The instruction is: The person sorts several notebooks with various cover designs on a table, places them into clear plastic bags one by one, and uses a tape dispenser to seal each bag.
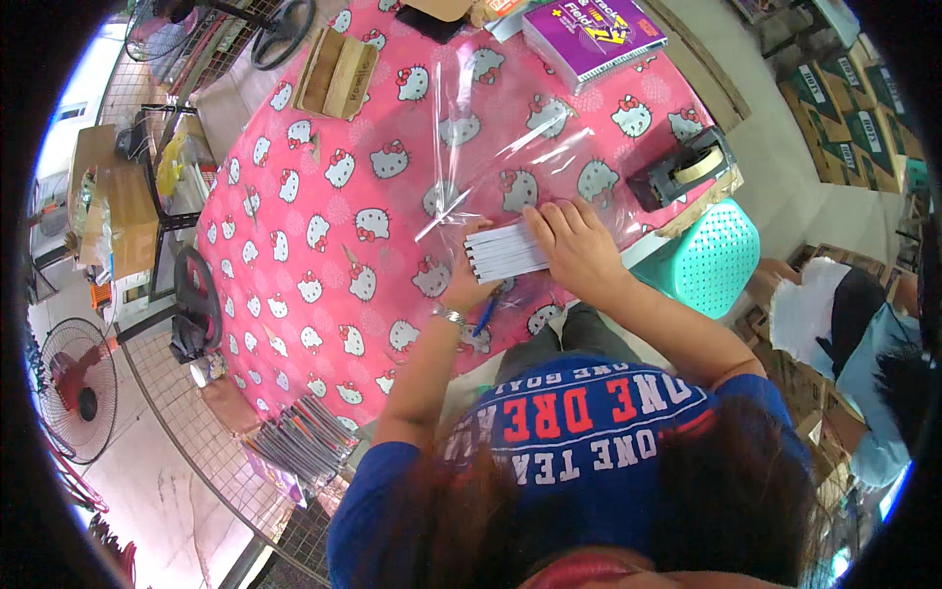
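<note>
Between my hands is a small stack of white spiral-bound pads (505,253), with black coil loops along its left edge. My left hand (469,278) is closed around that left end, its fingers partly hidden beneath. My right hand (579,243) grips the right end, its fingers bent over the top. Beyond the stack, a clear plastic sheet or bag (500,162) spreads over the pink patterned tablecloth (324,285), creased and shiny. A blue pen (486,314) lies just beside my left wrist.
A tape dispenser (687,169) sits at the table's right edge, above a teal stool (708,257). Purple spiral books (599,44) are stacked at the far right. A cardboard holder (336,77) stands far left. Another person (863,334) is at the right.
</note>
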`<state>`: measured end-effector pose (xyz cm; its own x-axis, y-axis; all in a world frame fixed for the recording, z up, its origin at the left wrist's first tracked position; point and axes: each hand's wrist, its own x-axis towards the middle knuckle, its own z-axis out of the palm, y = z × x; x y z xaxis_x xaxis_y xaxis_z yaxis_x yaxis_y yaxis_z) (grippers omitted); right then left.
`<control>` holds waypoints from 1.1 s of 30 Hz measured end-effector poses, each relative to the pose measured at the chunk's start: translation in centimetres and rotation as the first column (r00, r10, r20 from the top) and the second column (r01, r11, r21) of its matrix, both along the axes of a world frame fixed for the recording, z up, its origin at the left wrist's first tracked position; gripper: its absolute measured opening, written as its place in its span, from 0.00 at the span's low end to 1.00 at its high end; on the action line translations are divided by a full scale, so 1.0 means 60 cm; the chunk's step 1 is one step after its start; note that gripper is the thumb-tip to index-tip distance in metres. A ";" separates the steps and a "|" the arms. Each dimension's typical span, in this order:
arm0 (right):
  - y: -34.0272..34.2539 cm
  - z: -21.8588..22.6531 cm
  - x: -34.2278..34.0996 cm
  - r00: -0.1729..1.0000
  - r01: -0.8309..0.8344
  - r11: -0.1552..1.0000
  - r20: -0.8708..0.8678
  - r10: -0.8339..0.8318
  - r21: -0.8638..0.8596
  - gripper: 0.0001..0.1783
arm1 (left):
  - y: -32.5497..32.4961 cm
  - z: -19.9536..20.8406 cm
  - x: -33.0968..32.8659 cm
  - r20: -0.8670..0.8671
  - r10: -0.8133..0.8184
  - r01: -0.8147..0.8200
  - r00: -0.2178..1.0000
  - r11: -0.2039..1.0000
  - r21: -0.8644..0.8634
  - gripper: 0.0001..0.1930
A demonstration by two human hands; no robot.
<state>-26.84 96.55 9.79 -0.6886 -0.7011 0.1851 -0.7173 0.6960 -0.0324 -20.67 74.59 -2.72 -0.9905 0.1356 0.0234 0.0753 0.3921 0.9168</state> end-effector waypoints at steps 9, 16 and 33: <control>0.003 0.002 -0.037 0.969 -0.083 0.980 0.217 0.122 -0.181 0.26 | -0.139 -0.069 -0.089 0.136 0.098 0.002 0.986 0.802 -0.598 0.34; 0.001 0.016 -0.179 0.676 0.454 0.885 0.686 -0.269 -0.100 0.39 | -0.180 -0.100 -0.114 0.099 0.405 -0.364 0.909 0.888 -0.281 0.27; -0.062 -0.237 -0.252 0.249 0.707 0.703 0.901 -0.355 0.082 0.57 | -0.064 -0.051 -0.141 0.378 0.554 -0.620 0.742 0.781 0.072 0.29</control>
<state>-41.97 92.81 -4.41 -0.7894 -0.1343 -0.5990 0.3346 0.7240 -0.6032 -29.11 70.75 -5.76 -0.8250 -0.4495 -0.3425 -0.4208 0.0841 0.9032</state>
